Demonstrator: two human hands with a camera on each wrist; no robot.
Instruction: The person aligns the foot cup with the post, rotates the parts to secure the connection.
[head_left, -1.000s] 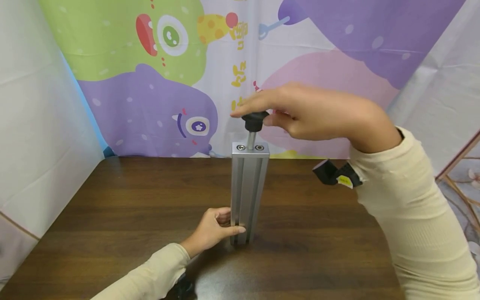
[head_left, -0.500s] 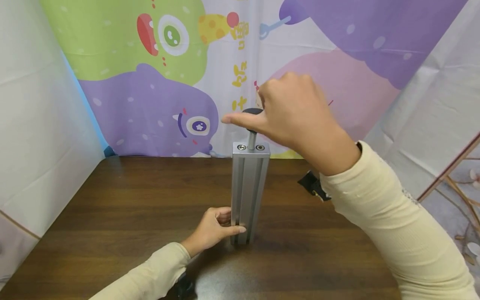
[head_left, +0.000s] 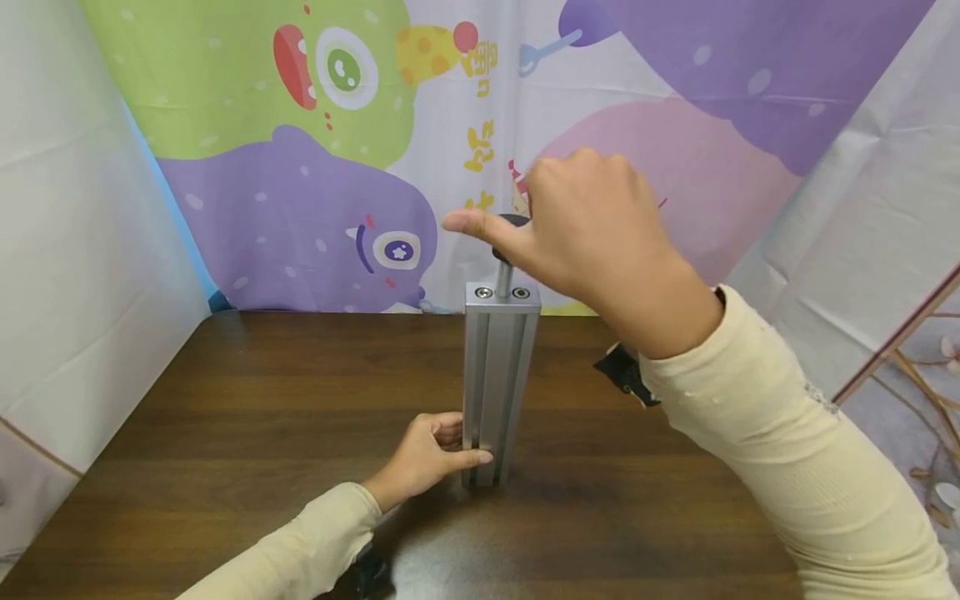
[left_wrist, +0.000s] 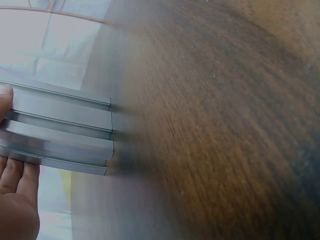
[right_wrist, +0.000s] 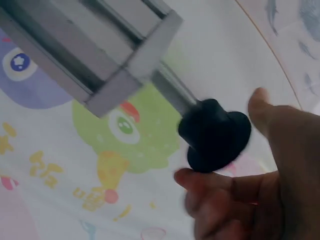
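Metal post (head_left: 497,375), left fingers (head_left: 471,459) gripping, right fingers (right_wrist: 212,183) near knob (right_wrist: 215,134)

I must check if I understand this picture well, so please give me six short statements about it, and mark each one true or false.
1. The left grip holds the slotted aluminium profile near its lower end. True.
2. The slotted aluminium profile lies flat. False: it stands upright on the wooden table.
3. A metal rod joins the black lobed knob to the profile. True.
4. The right grip is lower than the left. False: the right grip is higher, up at the knob.
5. Two screws flank the rod. True.
6. The backdrop is plain white. False: the backdrop shows colourful cartoon creatures.
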